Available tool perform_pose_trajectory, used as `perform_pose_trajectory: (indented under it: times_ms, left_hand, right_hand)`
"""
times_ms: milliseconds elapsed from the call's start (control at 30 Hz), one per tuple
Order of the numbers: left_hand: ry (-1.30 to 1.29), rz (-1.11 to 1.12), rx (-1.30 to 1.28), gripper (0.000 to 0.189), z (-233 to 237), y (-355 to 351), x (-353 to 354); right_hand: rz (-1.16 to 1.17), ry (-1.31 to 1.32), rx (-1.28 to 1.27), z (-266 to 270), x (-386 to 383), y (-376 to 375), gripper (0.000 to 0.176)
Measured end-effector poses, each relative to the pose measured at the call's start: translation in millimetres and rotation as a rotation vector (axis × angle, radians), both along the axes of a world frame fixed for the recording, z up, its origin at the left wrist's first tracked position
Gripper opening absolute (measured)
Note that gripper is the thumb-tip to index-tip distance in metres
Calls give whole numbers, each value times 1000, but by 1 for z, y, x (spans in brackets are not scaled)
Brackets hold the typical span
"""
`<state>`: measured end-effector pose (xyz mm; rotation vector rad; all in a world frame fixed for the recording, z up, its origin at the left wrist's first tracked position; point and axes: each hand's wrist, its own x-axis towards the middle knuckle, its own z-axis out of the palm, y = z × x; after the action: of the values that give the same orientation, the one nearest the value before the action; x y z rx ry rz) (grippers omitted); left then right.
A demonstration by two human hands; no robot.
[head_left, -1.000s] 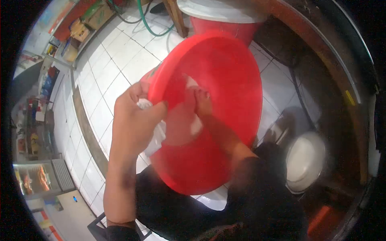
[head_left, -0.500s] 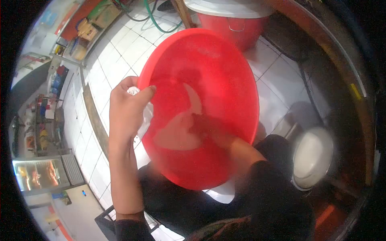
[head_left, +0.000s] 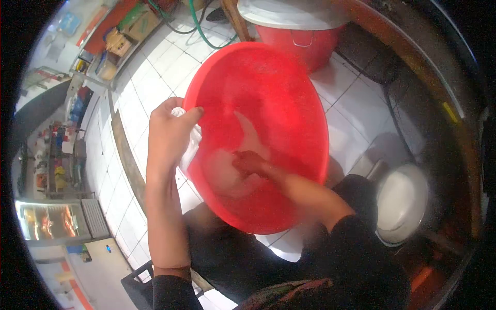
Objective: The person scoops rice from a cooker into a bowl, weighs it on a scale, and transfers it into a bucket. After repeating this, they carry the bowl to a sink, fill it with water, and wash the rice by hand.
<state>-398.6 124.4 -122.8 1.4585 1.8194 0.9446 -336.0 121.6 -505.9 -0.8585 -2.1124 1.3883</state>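
A large red plastic basin stands tilted in front of me, between my legs. My left hand is closed at its left rim, the thumb pointing inward, and grips a crumpled white bag that hangs down the basin's outer side. Inside, a pale, powdery-looking patch spreads over the bottom, with a thin streak running up from it. My right hand reaches down into this pale stuff, its fingers low and blurred at the patch's right edge.
A metal pot with white contents sits at the right by my knee. Behind the basin stands a red bucket with a white lid. A green hose lies on the tiled floor; shelves line the left.
My right hand has shifted slightly left within the basin, and the pale patch has changed shape and shrunk. My left hand keeps its hold at the rim. The view has shifted slightly.
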Motion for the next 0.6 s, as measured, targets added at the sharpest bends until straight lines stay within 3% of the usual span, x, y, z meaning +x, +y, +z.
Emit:
perform_pose_trajectory:
  times_ms: [33, 100, 200, 367, 467, 533, 600]
  left_hand:
    - [21, 7, -2, 19, 2, -1, 0]
    - [31, -11, -18, 16, 3, 0, -2]
    - [31, -22, -32, 15, 4, -1, -1]
    - [12, -35, -9, 19, 1, -1, -5]
    - [22, -36, 12, 23, 2, -2, -1]
    - [30, -33, 3, 24, 3, -3, 0]
    - [8, -46, 18, 24, 0, -3, -2]
  right_hand:
    - [-3, 3, -22, 7, 10, 3, 26]
    - [-75, 270, -610, 21, 28, 5, 19]
    - [-321, 358, -918, 110, 61, -9, 18]
    - [-348, 583, -484, 141, 85, -16, 28]
    - [-334, 464, -601, 187, 114, -24, 34]
    - [-388, 357, -753, 176, 119, -22, 37]
    - [-506, 307, -853, 109, 107, -4, 39]
